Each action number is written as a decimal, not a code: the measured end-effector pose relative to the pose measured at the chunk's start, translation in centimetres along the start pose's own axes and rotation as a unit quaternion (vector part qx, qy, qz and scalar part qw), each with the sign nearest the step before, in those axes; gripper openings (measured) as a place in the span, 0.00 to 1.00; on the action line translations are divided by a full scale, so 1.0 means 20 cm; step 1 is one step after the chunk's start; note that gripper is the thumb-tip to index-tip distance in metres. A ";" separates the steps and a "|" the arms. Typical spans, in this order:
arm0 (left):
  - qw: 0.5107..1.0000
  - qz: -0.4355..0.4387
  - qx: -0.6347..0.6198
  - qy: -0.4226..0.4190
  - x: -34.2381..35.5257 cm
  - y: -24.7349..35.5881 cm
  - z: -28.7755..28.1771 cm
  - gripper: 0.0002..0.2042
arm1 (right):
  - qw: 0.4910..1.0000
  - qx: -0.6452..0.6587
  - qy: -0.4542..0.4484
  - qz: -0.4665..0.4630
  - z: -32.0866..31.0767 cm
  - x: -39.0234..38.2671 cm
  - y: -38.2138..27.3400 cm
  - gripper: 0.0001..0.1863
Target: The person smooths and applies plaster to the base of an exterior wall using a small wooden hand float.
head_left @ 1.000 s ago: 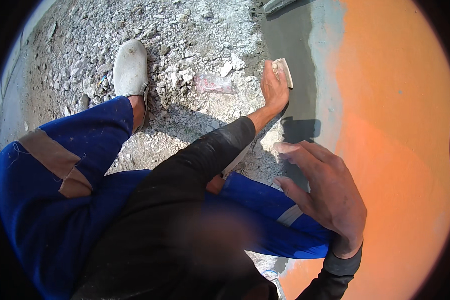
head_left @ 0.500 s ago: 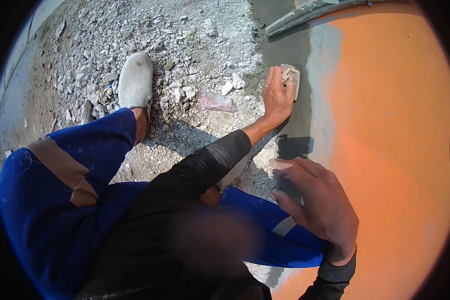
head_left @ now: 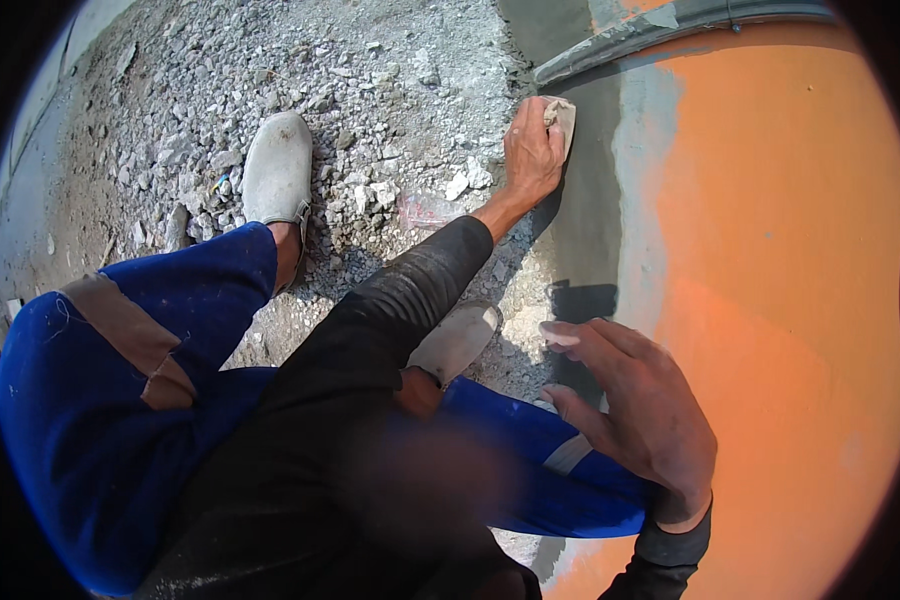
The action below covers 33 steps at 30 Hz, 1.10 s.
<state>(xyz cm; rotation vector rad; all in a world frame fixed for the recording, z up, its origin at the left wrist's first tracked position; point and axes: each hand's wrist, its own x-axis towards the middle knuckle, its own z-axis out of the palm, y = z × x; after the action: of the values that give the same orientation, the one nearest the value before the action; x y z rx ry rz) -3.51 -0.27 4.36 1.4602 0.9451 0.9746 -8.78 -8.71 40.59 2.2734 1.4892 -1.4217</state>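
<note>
My left hand (head_left: 533, 148) grips a beige pad (head_left: 565, 125), perhaps a folded cloth or sponge, on the dark grey mortar strip (head_left: 587, 215) beside an orange surface (head_left: 770, 300). The pad sits just below the near end of a long grey bar (head_left: 630, 42) at the top. Lower right, my right hand (head_left: 635, 405) hangs over the strip with fingers curved and apart, holding nothing.
Rubble and gravel (head_left: 200, 80) cover the ground at left, with a clear plastic packet (head_left: 425, 211) partly under my arm. My pale clogs (head_left: 275, 165) rest on it. A grey slab edge (head_left: 40, 120) curves along the far left.
My left hand has moved up along the mortar with the pad, closer to the grey bar. My right hand has barely moved. More of the bar and of my second clog now shows.
</note>
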 end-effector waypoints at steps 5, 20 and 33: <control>0.994 0.098 -0.054 0.022 0.16 0.21 0.09 0.11 | 1.000 0.011 0.000 -0.014 -0.01 0.00 0.01 0.26; 0.998 0.051 -0.029 0.030 0.12 0.13 0.07 0.09 | 1.000 0.024 0.009 -0.003 0.00 -0.05 0.04 0.26; 0.998 0.019 -0.032 0.054 0.12 0.07 0.08 0.07 | 1.000 -0.001 0.022 -0.017 0.02 -0.06 0.05 0.27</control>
<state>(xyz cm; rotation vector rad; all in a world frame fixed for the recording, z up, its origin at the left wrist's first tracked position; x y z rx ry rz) -1.09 1.35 5.89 1.3874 0.9583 1.1101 -8.29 -10.27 40.83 2.3033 1.5472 -1.3869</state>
